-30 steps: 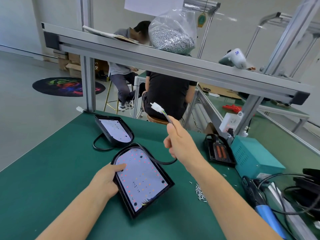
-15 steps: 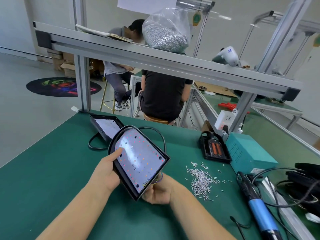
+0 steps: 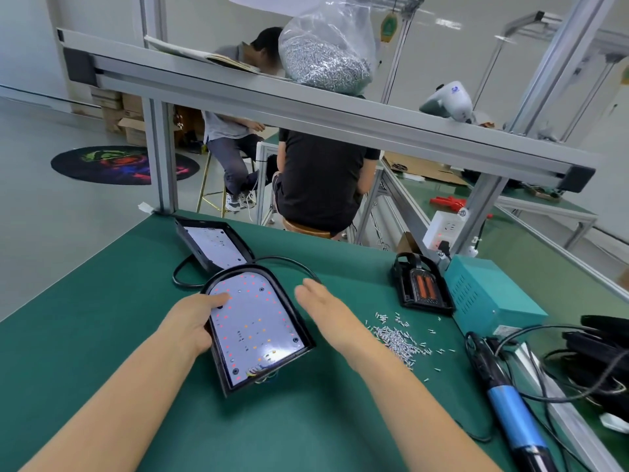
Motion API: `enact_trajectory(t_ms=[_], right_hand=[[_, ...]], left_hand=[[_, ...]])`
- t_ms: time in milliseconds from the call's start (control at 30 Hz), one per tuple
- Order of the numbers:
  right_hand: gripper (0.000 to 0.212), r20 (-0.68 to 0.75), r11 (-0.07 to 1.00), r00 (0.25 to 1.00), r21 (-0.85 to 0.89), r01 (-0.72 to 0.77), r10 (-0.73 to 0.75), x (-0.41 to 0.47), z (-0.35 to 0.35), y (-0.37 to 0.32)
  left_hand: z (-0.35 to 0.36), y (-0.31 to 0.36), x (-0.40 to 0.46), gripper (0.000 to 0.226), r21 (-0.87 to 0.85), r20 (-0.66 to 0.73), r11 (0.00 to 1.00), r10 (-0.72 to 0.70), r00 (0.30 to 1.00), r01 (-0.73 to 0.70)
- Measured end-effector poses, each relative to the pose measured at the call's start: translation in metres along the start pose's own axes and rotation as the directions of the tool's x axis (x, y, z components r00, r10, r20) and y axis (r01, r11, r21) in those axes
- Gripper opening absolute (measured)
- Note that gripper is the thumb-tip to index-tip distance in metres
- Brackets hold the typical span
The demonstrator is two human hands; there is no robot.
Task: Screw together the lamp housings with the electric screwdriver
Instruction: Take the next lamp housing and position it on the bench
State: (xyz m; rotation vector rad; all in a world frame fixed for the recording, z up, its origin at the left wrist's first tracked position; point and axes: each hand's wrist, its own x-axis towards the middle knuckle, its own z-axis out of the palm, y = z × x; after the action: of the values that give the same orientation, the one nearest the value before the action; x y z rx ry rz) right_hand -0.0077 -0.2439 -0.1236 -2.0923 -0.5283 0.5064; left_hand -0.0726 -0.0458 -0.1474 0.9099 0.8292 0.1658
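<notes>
A black arch-shaped lamp housing [image 3: 253,327] with a white LED board lies flat on the green mat, coloured wires showing at its near edge. My left hand [image 3: 194,318] holds its left rim, thumb on the board. My right hand [image 3: 323,306] hovers just right of the housing, fingers straight, holding nothing. Behind it a second housing [image 3: 212,245] leans with a black cable looping round. Loose silver screws [image 3: 400,340] are scattered to the right. The electric screwdriver [image 3: 503,393], black with a blue grip, lies at the right edge of the mat.
A black battery holder [image 3: 422,284] and a teal power box [image 3: 486,298] stand at the back right. Black cables [image 3: 599,356] pile at far right. An aluminium shelf [image 3: 306,107] overhead carries a bag of screws [image 3: 325,49]. Two people sit beyond the bench.
The housing was lifted and tilted with my right hand under it; now it lies flat on the mat, and my right hand has come out and opened beside it.
</notes>
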Motion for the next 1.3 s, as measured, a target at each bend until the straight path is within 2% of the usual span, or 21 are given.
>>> enact_trajectory(t_ms=[67, 133, 233, 300, 367, 467, 500, 567, 600, 633, 667, 767, 800, 900, 967, 1067, 1167, 1300], right_hand=[[0.053, 0.095, 0.996, 0.995, -0.089, 0.020, -0.011, 0.001, 0.009, 0.004], [0.038, 0.126, 0.992, 0.992, -0.121, 0.030, -0.014, 0.000, 0.014, 0.012], [0.025, -0.001, 0.971, 1.000, -0.236, 0.024, -0.025, 0.005, 0.015, 0.022], [0.041, -0.115, 0.941, 0.993, -0.335, -0.040, 0.001, 0.007, 0.013, 0.024], [0.046, -0.125, 0.952, 0.992, -0.300, -0.060, 0.023, 0.011, 0.007, 0.028], [0.019, 0.009, 0.982, 1.000, -0.188, -0.001, 0.003, 0.008, 0.002, 0.028], [0.025, 0.018, 0.984, 0.999, -0.178, 0.029, -0.026, 0.007, 0.000, 0.027], [0.040, -0.032, 0.984, 0.998, -0.173, 0.051, -0.057, 0.010, -0.009, 0.028], [0.041, -0.101, 0.983, 0.992, -0.176, 0.053, -0.072, 0.012, -0.018, 0.029], [0.033, -0.201, 0.979, 0.977, -0.200, 0.037, -0.078, 0.017, -0.028, 0.033], [0.021, -0.305, 0.968, 0.950, -0.251, -0.011, -0.068, 0.021, -0.041, 0.039], [0.042, -0.538, 0.856, 0.843, -0.449, -0.255, -0.031, 0.036, -0.084, 0.060], [0.048, -0.583, 0.801, 0.812, -0.498, -0.332, -0.025, 0.039, -0.097, 0.066], [0.075, -0.615, 0.673, 0.780, -0.530, -0.515, 0.112, 0.048, -0.123, 0.082], [0.094, -0.593, 0.677, 0.777, -0.484, -0.555, 0.213, 0.054, -0.132, 0.090], [0.103, -0.575, 0.713, 0.766, -0.405, -0.572, 0.287, 0.062, -0.137, 0.095], [0.099, -0.578, 0.680, 0.752, -0.414, -0.606, 0.318, 0.066, -0.138, 0.098], [0.083, -0.640, 0.665, 0.715, -0.406, -0.626, 0.282, 0.067, -0.138, 0.100]], left_hand=[[0.001, 0.001, 0.000, 0.010, -0.008, 0.019, 1.000, 0.004, 1.000, -0.004], [0.003, 0.000, 0.000, 0.012, -0.019, 0.027, 1.000, 0.011, 1.000, -0.011], [0.007, -0.011, 0.003, 0.009, -0.041, -0.005, 0.999, 0.008, 1.000, -0.008], [0.010, -0.021, 0.004, 0.008, -0.080, -0.041, 0.997, 0.006, 0.999, -0.009], [0.015, -0.028, 0.004, 0.010, -0.092, -0.069, 0.995, 0.019, 0.997, -0.025], [0.014, -0.030, 0.002, 0.013, -0.030, -0.069, 0.998, 0.057, 0.996, -0.059], [0.010, -0.028, 0.002, 0.009, -0.001, -0.056, 0.998, 0.065, 0.996, -0.065], [0.000, -0.021, 0.004, 0.011, 0.028, -0.029, 0.997, 0.071, 0.997, -0.070], [-0.005, -0.017, 0.005, 0.014, 0.033, -0.029, 0.996, 0.078, 0.997, -0.077], [-0.010, -0.014, 0.006, 0.016, 0.051, -0.040, 0.995, 0.085, 0.996, -0.083], [-0.013, -0.014, 0.008, 0.019, 0.079, -0.052, 0.993, 0.090, 0.995, -0.085], [-0.012, -0.019, 0.007, 0.011, 0.131, -0.049, 0.985, 0.115, 0.992, -0.108], [-0.010, -0.022, 0.006, 0.006, 0.147, -0.039, 0.981, 0.135, 0.990, -0.128], [-0.008, -0.028, 0.008, 0.013, 0.149, -0.039, 0.974, 0.178, 0.983, -0.170], [-0.009, -0.029, 0.009, 0.005, 0.133, -0.044, 0.976, 0.180, 0.983, -0.173], [-0.012, -0.029, 0.009, 0.004, 0.122, -0.040, 0.979, 0.168, 0.985, -0.162], [-0.011, -0.029, 0.007, 0.006, 0.142, -0.039, 0.977, 0.166, 0.985, -0.159], [-0.011, -0.029, 0.005, 0.006, 0.161, -0.049, 0.976, 0.159, 0.986, -0.149]])
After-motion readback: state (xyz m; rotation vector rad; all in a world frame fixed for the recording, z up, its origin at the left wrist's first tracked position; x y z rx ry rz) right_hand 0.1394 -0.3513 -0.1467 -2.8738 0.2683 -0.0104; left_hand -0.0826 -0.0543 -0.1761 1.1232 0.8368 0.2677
